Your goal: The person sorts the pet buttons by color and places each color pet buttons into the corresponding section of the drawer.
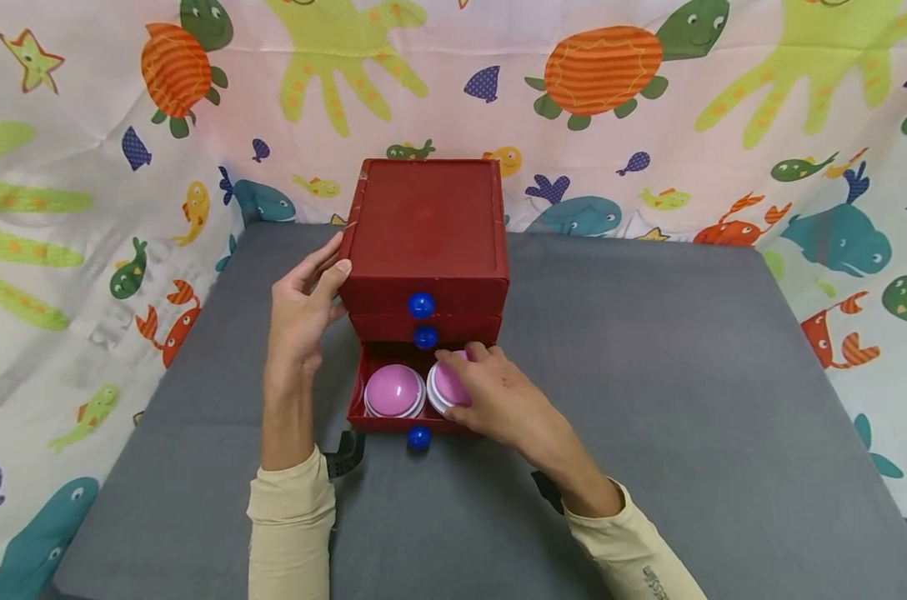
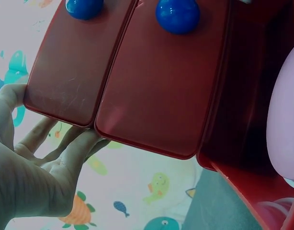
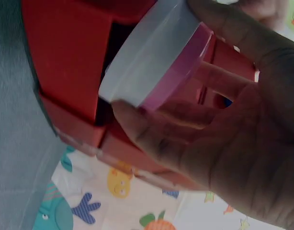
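Observation:
A red drawer box with blue knobs stands on the table, its bottom drawer pulled out. Against the box's left side, the fingers and thumb of my left hand rest near the upper drawers. My right hand grips a round white container with a pink domed lid at the right part of the open drawer. Its white side shows tilted between thumb and fingers in the right wrist view. A second pink-lidded container sits in the drawer's left part.
Grey cloth covers the table around the box. Behind and at the sides hangs a curtain printed with sea animals. The bottom drawer's blue knob juts toward me.

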Demonstrator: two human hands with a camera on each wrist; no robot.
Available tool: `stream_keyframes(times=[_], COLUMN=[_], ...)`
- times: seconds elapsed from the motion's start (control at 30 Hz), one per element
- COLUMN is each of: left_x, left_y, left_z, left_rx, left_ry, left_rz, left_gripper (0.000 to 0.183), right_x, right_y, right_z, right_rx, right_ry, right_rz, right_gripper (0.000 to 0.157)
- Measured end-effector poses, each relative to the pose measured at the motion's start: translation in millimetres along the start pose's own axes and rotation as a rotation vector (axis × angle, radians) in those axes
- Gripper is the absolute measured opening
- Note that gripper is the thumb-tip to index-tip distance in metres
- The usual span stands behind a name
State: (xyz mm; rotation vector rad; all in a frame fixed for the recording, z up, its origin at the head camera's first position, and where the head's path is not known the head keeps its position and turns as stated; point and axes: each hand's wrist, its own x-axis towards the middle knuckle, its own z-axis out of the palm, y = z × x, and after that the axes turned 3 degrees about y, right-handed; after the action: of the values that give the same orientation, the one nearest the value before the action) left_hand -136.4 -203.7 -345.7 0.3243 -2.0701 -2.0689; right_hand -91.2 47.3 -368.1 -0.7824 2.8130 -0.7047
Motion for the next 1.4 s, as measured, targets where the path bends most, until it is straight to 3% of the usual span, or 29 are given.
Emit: stream_keyframes(times=[0.23,0.5,0.9,1.1,1.2,1.3,1.4], left_x=[-1.6,-1.7,-0.7,-0.9,-0.9,-0.4,0.2], left_y=[-1.9,-4.2,-4.4,-3.5,-4.4,-5.1,-5.1], left_z=[-3.6,-0.8,-0.2,-1.5,-0.9,-0.8,-1.6], left_rx=[-0.018,-0.026,-0.037,-0.034,-0.040,-0.047,-0.049], left_ry=[0.009,-0.026,-0.027,-0.030,-0.039,-0.046,-0.046], left_rz=[0.009,0.003,0.031,0.032,0.031,0.037,0.042], left_gripper=[0.047,0.046,0.046,0.047,0.047,0.047,0.047], right_x=[14,22,26,27,25,19,11], right_y=[-4,-2,-3,-5,-3,-1,-4], right_z=[17.1,30.8,30.8,34.9,34.6,33.0,33.1], right_rx=[-0.149,-0.264,-0.225,-0.281,-0.265,-0.255,-0.314], right_ry=[0.027,-0.061,-0.152,-0.148,-0.145,-0.072,0.121], right_rz=[-0.091,0.002,0.037,0.013,0.009,-0.038,-0.162], right_gripper=[0.060,0.051,0.043,0.052,0.049,0.038,0.033])
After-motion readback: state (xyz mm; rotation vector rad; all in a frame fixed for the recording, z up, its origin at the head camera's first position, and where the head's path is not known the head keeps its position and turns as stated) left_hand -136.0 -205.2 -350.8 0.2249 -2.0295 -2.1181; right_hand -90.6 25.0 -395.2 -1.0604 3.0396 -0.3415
